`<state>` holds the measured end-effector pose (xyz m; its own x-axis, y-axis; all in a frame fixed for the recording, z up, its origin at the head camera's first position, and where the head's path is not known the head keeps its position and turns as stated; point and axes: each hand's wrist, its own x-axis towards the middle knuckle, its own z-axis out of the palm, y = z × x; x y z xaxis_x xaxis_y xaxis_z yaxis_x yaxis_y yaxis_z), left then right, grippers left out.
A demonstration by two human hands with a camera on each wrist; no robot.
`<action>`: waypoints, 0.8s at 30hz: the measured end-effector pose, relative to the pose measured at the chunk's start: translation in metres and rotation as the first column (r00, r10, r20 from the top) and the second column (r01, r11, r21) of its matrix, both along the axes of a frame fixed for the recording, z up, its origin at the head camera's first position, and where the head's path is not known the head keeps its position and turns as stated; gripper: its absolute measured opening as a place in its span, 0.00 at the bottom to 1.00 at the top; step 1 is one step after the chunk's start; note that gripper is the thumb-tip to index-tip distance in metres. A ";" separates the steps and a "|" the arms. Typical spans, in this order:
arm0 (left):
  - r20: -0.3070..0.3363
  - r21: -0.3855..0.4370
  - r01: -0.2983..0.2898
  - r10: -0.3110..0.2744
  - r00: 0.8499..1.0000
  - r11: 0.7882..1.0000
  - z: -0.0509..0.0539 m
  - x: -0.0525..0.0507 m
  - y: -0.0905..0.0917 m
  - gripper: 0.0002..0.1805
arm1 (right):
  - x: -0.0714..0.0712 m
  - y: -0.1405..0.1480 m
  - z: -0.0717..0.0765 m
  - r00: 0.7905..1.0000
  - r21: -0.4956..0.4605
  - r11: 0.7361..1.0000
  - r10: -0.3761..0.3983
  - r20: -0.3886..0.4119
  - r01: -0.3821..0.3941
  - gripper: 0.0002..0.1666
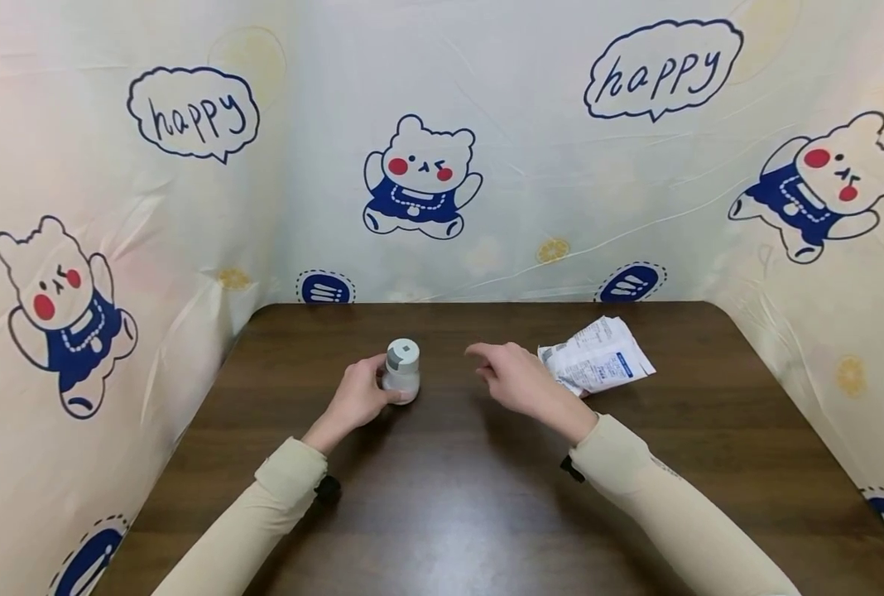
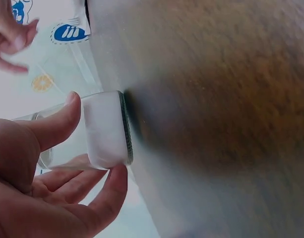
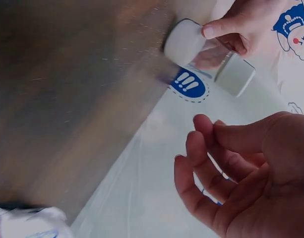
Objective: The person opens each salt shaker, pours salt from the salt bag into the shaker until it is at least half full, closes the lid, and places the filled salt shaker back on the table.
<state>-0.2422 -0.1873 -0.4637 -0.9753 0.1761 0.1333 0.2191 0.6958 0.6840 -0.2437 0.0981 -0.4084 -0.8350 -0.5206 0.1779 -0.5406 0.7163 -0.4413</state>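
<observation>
My left hand (image 1: 358,393) grips a clear glass seasoning jar (image 1: 403,374), thumb on one side and fingers on the other. The jar is upright, with a pale lid carrying a grey patch. White contents fill its lower part (image 2: 106,130) in the left wrist view. Its base is at or very near the tabletop; whether it touches I cannot tell. To the right of the jar, my right hand (image 1: 515,377) hovers over the table with loosely bent fingers, holding nothing. In the right wrist view its fingers (image 3: 204,158) curve in front of the jar, apart from it.
A crumpled white printed bag (image 1: 598,358) lies on the dark wooden table (image 1: 442,497), just beyond and right of my right hand. Patterned cloth (image 1: 531,190) hangs along the table's back and sides.
</observation>
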 end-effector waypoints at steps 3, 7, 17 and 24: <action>0.009 0.008 -0.002 0.002 1.000 1.000 0.000 0.000 -0.004 0.28 | 0.008 0.011 -0.004 1.000 0.036 0.999 -0.007 0.001 0.007 0.17; 0.024 0.015 -0.015 0.015 1.000 1.000 -0.002 0.000 -0.008 0.28 | 0.017 0.026 -0.008 0.998 0.068 0.998 -0.006 0.058 0.002 0.17; 0.047 0.003 -0.028 0.028 0.999 1.000 -0.003 0.000 -0.009 0.28 | 0.034 0.050 -0.017 0.999 0.103 0.995 -0.016 0.030 0.013 0.17; 0.146 -0.038 0.031 -0.026 0.989 0.999 0.011 -0.002 -0.019 0.40 | 0.039 0.060 -0.020 0.997 0.135 0.991 -0.004 0.073 -0.006 0.19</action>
